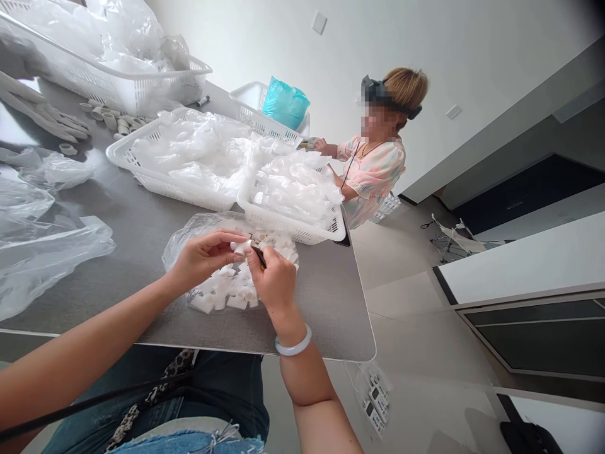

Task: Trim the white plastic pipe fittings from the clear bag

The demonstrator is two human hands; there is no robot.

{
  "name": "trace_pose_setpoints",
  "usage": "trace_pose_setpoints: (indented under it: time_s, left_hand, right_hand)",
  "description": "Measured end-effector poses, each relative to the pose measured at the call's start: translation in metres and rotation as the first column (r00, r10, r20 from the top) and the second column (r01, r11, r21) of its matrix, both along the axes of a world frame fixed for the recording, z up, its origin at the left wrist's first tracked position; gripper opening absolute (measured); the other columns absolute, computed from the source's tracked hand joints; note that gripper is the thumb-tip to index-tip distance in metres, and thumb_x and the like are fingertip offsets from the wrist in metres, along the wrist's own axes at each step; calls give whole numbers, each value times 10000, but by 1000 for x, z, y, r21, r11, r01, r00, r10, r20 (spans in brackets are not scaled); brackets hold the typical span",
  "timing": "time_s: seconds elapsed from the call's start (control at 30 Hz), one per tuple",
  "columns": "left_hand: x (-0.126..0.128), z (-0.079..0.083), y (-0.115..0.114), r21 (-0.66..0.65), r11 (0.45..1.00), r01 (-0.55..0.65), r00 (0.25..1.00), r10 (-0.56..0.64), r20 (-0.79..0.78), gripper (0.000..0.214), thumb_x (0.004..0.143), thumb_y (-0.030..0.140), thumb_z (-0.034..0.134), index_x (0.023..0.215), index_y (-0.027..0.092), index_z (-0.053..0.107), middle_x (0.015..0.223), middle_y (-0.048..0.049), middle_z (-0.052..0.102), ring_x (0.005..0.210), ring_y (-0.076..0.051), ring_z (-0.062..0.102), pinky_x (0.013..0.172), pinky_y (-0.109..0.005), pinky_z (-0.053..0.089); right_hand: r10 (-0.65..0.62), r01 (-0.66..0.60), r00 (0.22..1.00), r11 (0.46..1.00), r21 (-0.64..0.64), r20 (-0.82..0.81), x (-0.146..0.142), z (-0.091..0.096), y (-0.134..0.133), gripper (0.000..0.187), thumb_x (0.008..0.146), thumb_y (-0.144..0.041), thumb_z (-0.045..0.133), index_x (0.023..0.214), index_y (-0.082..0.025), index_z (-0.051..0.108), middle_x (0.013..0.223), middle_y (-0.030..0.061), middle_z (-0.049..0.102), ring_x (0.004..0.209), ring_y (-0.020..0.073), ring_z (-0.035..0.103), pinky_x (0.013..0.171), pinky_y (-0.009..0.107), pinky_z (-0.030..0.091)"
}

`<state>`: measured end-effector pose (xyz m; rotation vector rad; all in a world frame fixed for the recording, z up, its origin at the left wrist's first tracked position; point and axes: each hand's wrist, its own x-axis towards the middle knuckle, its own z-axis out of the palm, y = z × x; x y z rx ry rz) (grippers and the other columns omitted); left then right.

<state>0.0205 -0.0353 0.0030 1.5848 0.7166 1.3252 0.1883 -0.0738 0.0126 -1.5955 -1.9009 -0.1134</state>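
My left hand [210,255] pinches a small white plastic pipe fitting [242,246] between thumb and fingers. Closed around a slim black-and-yellow tool [258,256], my right hand [276,277] brings its tip against or very near the fitting's end; the exact kind of tool is too small to tell. Both hands are over a clear plastic bag [177,243] on the table. A heap of white pipe fittings [227,290] lies on and around this bag, below my hands.
White baskets [198,200] [293,230] full of clear bags stand just beyond my hands. Another basket [142,85] and grey fittings [111,120] are at the back left. Loose plastic bags [51,246] cover the left. A person [373,151] works across the grey table [326,296].
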Motion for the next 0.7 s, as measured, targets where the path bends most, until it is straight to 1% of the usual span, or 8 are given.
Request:
trace_pose_setpoints:
  time_s: [0.03, 0.1, 0.2, 0.27, 0.37, 0.47, 0.57, 0.7]
  left_hand:
    - [0, -1, 0, -38, 999, 14, 1000, -14, 3, 218, 761, 318, 829, 959, 231, 798, 1014, -76, 742, 656, -138, 641, 513, -237, 510]
    - [-1, -1, 2, -111, 993, 32, 999, -30, 17, 202, 773, 336, 813, 946, 231, 798, 913, -55, 742, 572, -117, 604, 486, -232, 505]
    - [-1, -2, 3, -188, 981, 55, 997, -46, 54, 169, 805, 359, 781, 888, 213, 784, 668, -23, 680, 518, -122, 573, 460, -235, 490]
    - [-1, -3, 3, -215, 974, 66, 997, -54, 60, 177, 813, 377, 772, 866, 208, 777, 585, -13, 632, 499, -127, 554, 434, -236, 461]
    - [-1, -2, 3, -223, 970, 93, 996, -86, 39, 203, 814, 393, 769, 884, 204, 786, 623, -27, 652, 524, -130, 557, 457, -242, 468]
    - [-2, -1, 3, -218, 970, 109, 994, -108, 20, 234, 813, 372, 772, 947, 181, 786, 692, -42, 684, 565, -130, 579, 501, -242, 498]
    - [-2, -1, 3, -218, 972, 88, 996, -79, 48, 259, 782, 308, 803, 1006, 182, 764, 760, -50, 710, 594, -144, 615, 511, -252, 524]
    - [-1, 1, 1, -212, 976, 56, 995, -38, 87, 189, 759, 269, 826, 930, 219, 762, 772, -44, 721, 591, -162, 634, 476, -270, 527]
  right_hand:
    - [-4, 4, 1000, 1000, -1, -3, 1, 0, 0, 617, 1030, -579, 247, 636, -206, 542, 509, -12, 516, 476, 102, 500, 476, 215, 270]
    - [-10, 10, 1000, 1000, -1, -5, 2, 0, 1, 634, 1027, -597, 226, 637, -207, 539, 507, -9, 516, 469, 103, 489, 472, 219, 264]
    - [13, -13, 1000, 1000, 12, 10, 3, -1, 2, 655, 1017, -628, 201, 641, -204, 530, 530, -3, 531, 494, 103, 507, 481, 216, 264]
    - [44, -45, 998, 999, 17, 33, 2, -2, 2, 657, 1014, -636, 197, 650, -202, 528, 554, 2, 544, 523, 105, 525, 493, 213, 268]
    - [66, -67, 995, 998, 12, 68, 2, -2, 2, 649, 1021, -624, 190, 665, -199, 528, 574, 6, 554, 543, 105, 531, 503, 214, 268]
    - [56, -56, 994, 998, -2, 98, 3, -2, 3, 631, 1023, -617, 207, 676, -200, 529, 585, 8, 562, 552, 106, 540, 508, 216, 266]
    - [47, -45, 992, 999, -16, 118, 4, -2, 3, 625, 1016, -630, 222, 687, -199, 534, 590, 7, 567, 549, 106, 543, 503, 215, 261]
    - [37, -36, 993, 999, -14, 114, 3, -4, 4, 616, 1021, -616, 237, 690, -196, 544, 597, 10, 580, 553, 106, 551, 500, 218, 259]
